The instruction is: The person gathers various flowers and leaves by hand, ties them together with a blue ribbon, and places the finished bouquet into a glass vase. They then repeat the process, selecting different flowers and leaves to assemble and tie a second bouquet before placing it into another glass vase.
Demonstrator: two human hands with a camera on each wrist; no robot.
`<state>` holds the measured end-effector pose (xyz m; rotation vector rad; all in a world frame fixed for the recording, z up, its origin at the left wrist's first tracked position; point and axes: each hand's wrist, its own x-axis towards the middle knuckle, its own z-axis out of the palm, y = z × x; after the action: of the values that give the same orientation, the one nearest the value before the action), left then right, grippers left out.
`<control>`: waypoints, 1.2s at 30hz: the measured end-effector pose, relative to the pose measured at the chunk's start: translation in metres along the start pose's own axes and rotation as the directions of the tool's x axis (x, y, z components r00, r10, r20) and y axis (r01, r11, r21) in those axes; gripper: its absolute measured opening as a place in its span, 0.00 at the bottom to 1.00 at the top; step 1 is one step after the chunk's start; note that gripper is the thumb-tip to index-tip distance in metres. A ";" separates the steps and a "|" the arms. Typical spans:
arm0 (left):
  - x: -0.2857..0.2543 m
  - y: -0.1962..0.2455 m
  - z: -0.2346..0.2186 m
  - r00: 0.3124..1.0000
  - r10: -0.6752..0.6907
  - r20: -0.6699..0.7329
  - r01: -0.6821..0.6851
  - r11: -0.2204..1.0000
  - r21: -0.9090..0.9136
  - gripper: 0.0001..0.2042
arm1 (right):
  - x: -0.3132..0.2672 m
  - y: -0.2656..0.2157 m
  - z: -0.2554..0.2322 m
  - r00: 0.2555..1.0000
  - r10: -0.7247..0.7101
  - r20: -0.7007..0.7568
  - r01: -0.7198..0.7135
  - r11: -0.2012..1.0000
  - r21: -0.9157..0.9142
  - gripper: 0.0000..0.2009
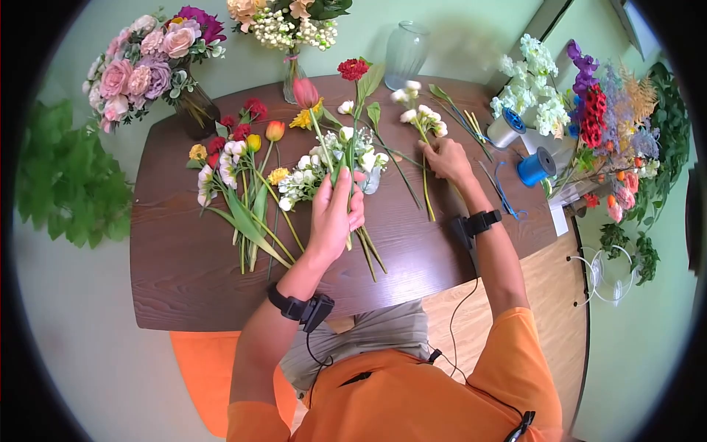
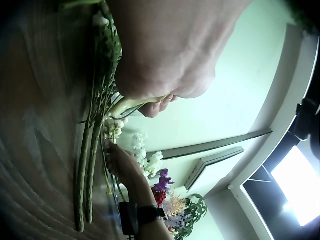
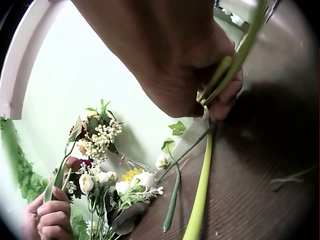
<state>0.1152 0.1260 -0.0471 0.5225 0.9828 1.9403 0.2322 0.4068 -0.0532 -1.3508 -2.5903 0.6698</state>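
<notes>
Upright in the left hand are the stems of a pink tulip and a dark red flower, gripped by curled fingers above the table. Just behind that hand lies a spray of small white flowers, its thick stems reaching toward the near edge. To the right, the right hand pinches a green stem of white blooms low over the table. The right wrist view shows yellow-green stems at the fingertips of the right hand.
Tulips and mixed flowers lie left on the dark table. Vases with bouquets stand at the back left, beside an empty glass vase. Blue spool, white-sided spool and blue ties are at the right.
</notes>
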 end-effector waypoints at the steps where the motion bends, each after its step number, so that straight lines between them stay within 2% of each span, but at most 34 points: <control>1: 0.000 0.000 0.001 1.000 0.000 -0.004 0.000 1.000 -0.005 0.16 | -0.003 -0.006 -0.004 1.000 0.005 0.025 -0.004 1.000 -0.031 0.22; 2: 0.000 0.000 0.001 1.000 0.000 -0.005 0.000 1.000 -0.006 0.16 | 0.001 -0.002 0.001 1.000 0.004 0.026 -0.003 0.999 -0.032 0.22; 4: 0.000 0.000 0.001 1.000 -0.002 0.001 0.002 1.000 -0.001 0.16 | 0.015 0.016 0.016 0.982 -0.176 -0.070 0.162 0.971 -0.175 0.24; 8: -0.001 0.000 0.002 1.000 -0.002 0.003 0.002 1.000 -0.002 0.16 | 0.017 0.022 0.019 0.969 -0.219 -0.114 0.184 0.949 -0.256 0.22; 9: -0.001 0.000 0.002 1.000 0.004 0.010 -0.004 1.000 -0.005 0.16 | -0.003 0.001 0.003 0.992 -0.068 -0.107 0.076 0.994 0.074 0.19; 10: -0.001 -0.001 0.001 1.000 0.010 0.017 -0.010 1.000 -0.008 0.16 | -0.016 -0.011 -0.005 0.996 0.073 -0.050 -0.048 0.919 0.392 0.16; 11: -0.001 -0.001 0.002 1.000 0.011 0.016 -0.011 1.000 -0.009 0.16 | -0.019 -0.010 -0.005 0.996 0.072 -0.049 -0.047 0.919 0.391 0.16; 13: -0.001 0.000 0.002 1.000 0.014 0.014 -0.014 1.000 -0.006 0.16 | -0.023 -0.006 -0.008 0.942 -0.067 -0.328 0.244 0.808 0.536 0.12; 14: -0.001 0.000 0.002 1.000 0.014 0.014 -0.014 1.000 -0.006 0.16 | -0.019 0.000 -0.008 0.942 -0.067 -0.329 0.244 0.808 0.536 0.12; 16: -0.001 -0.001 0.002 1.000 0.008 0.018 -0.008 1.000 0.002 0.16 | -0.013 0.005 -0.010 0.804 -0.156 -0.574 0.528 0.632 0.567 0.11; 17: -0.002 -0.001 0.003 1.000 0.006 0.022 -0.006 1.000 0.003 0.16 | -0.012 0.007 -0.008 0.800 -0.136 -0.584 0.555 0.536 0.636 0.11; 20: -0.002 0.000 0.003 1.000 0.005 0.021 -0.005 1.000 0.008 0.16 | -0.028 0.003 -0.024 0.768 -0.073 -0.637 0.554 0.576 0.602 0.12; 21: -0.001 -0.001 0.002 1.000 0.006 0.016 -0.006 1.000 0.008 0.16 | -0.037 -0.008 -0.030 0.781 -0.046 -0.623 0.571 0.458 0.681 0.13; 22: -0.002 -0.001 0.002 1.000 0.004 0.009 -0.005 1.000 0.008 0.16 | -0.043 -0.012 -0.036 0.783 -0.046 -0.620 0.568 0.458 0.684 0.13; 24: -0.001 -0.002 0.001 1.000 -0.001 0.002 0.001 1.000 0.004 0.16 | -0.055 -0.016 -0.047 0.824 -0.081 -0.560 0.547 0.368 0.752 0.12; 26: 0.000 -0.003 0.002 1.000 -0.008 0.001 0.008 1.000 0.002 0.16 | -0.072 -0.035 -0.048 0.805 -0.041 -0.592 0.565 0.358 0.743 0.13; 28: 0.000 -0.003 0.002 1.000 -0.009 0.007 0.009 1.000 0.002 0.16 | -0.084 -0.043 -0.045 0.782 -0.009 -0.623 0.598 0.289 0.748 0.13; 32: 0.000 -0.004 0.001 1.000 -0.007 0.008 0.007 1.000 0.004 0.16 | -0.090 -0.029 -0.009 0.785 0.011 -0.620 0.594 0.272 0.757 0.16; 34: 0.000 -0.005 0.000 1.000 -0.004 0.012 0.004 1.000 0.007 0.16 | -0.087 -0.015 0.015 0.854 -0.056 -0.517 0.516 0.218 0.829 0.18; 36: 0.000 -0.004 0.000 1.000 -0.001 0.009 0.001 1.000 0.007 0.16 | -0.089 -0.012 0.015 0.853 -0.043 -0.520 0.516 0.223 0.827 0.19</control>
<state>0.1173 0.1277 -0.0506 0.5342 0.9844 1.9322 0.2700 0.3245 -0.0540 -0.4341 -1.4004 1.3803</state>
